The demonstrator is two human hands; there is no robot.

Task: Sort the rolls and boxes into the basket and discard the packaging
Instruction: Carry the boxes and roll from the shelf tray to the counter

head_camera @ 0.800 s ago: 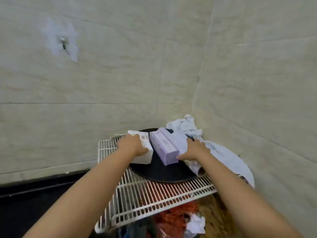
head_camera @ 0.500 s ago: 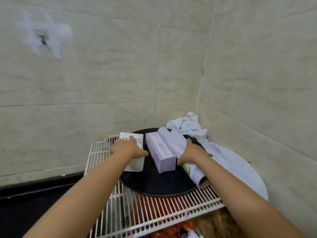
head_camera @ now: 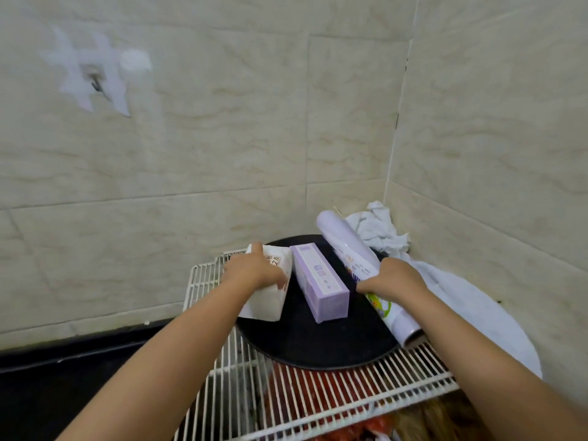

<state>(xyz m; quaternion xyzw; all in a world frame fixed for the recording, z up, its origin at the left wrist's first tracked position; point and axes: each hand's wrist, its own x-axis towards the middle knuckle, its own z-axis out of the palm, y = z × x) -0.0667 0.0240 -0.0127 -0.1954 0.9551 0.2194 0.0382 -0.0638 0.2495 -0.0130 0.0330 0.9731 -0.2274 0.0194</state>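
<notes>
A round black tray [head_camera: 321, 348] rests on a white wire rack [head_camera: 318, 405] in a tiled corner. On the tray lies a purple box [head_camera: 321, 286], untouched between my hands. My left hand [head_camera: 254, 270] grips a white box [head_camera: 269, 300] at the tray's left edge. My right hand [head_camera: 393, 276] is closed around a long pale purple roll [head_camera: 350, 249] with printed wrapping, which lies along the tray's right side and sticks out past both ends of my hand.
White crumpled cloth [head_camera: 378, 227] fills the corner behind the roll, and a white sheet [head_camera: 477, 316] spreads along the right wall. Red packaging [head_camera: 315, 393] shows under the rack. A dark counter edge [head_camera: 63, 361] runs along the left wall. A hook [head_camera: 95, 84] hangs on the wall.
The view has moved closer. My right hand has taken hold of the roll and drawn it clear of the purple box. My left hand stays on the white box.
</notes>
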